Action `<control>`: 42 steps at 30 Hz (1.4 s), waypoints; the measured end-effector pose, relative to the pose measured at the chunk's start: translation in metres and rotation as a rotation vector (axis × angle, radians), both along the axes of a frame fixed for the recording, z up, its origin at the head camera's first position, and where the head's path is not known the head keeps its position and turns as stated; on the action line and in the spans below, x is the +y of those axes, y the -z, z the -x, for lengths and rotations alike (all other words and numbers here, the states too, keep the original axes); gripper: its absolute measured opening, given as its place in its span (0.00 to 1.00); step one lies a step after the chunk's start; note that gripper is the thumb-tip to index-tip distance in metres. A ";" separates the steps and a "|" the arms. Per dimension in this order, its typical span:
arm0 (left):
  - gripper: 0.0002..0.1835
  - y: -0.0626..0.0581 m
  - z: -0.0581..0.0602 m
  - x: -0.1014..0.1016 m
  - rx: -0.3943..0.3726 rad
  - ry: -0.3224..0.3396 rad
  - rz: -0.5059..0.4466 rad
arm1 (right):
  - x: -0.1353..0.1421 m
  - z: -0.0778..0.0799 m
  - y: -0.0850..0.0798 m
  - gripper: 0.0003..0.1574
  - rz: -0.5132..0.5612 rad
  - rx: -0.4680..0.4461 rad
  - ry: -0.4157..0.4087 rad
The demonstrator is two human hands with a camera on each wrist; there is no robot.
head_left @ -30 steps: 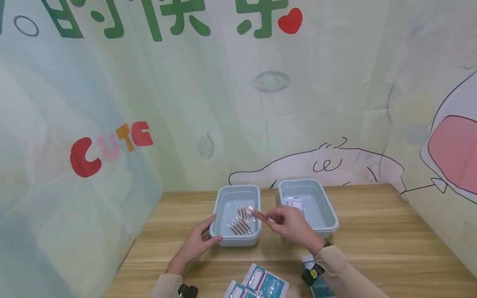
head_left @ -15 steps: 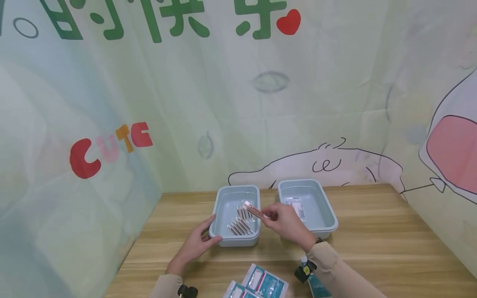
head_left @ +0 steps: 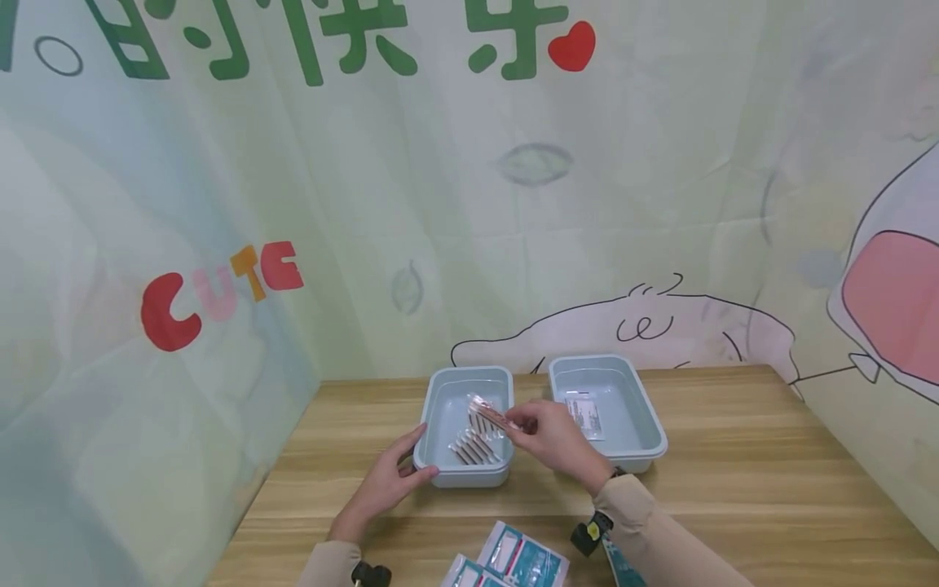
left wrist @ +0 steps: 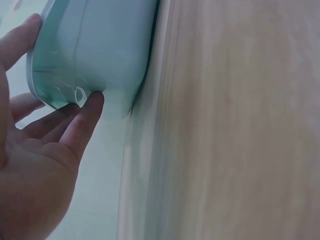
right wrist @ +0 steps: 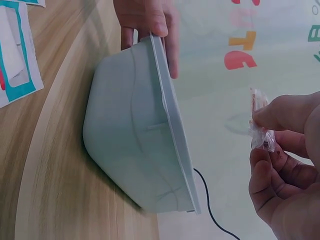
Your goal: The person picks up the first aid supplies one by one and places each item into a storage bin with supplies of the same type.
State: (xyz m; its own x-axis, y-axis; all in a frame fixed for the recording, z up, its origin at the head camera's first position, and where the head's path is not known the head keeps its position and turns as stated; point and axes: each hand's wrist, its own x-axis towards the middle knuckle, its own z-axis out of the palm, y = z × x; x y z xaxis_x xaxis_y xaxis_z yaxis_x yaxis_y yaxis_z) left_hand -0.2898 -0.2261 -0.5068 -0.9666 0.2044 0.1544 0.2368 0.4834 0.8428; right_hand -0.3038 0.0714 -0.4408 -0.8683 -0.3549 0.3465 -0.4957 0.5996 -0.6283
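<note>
My left hand (head_left: pixel 385 489) holds the near left corner of the left light-blue plastic tub (head_left: pixel 460 481), thumb on the rim and fingers on the outer wall in the left wrist view. Above that tub my right hand (head_left: pixel 557 440) pinches a clear-wrapped packet of reddish-brown swabs (head_left: pixel 484 411) between thumb and fingertips. In the right wrist view the crinkled clear wrapper (right wrist: pixel 260 132) shows, its contents mostly hidden by the fingers. More wrapped swabs (head_left: pixel 473 448) lie in rows on the tub's floor, partly beneath the held packet.
To the right stands a second light-blue tub (head_left: pixel 649 424) with a white printed sachet (head_left: pixel 584 416) inside. White-and-teal packages (head_left: pixel 524 558) overlap at the table's front. A teal pack (head_left: pixel 623 567) lies partly under the right sleeve. A printed curtain (head_left: pixel 513 244) hangs behind the wooden table (head_left: pixel 734 465).
My right hand has moved left and slightly farther over the left tub with the swab packet. My left hand has stayed at the tub's corner.
</note>
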 end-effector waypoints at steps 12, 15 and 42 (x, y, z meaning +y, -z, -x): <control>0.41 -0.001 0.001 0.002 0.017 0.016 -0.001 | -0.004 0.002 -0.002 0.11 0.007 -0.020 -0.010; 0.40 -0.001 0.001 0.002 0.012 0.011 0.002 | -0.006 0.003 -0.002 0.10 0.007 0.003 -0.011; 0.42 0.002 0.000 -0.001 0.025 0.014 -0.026 | -0.001 0.001 0.004 0.40 0.087 -0.026 -0.001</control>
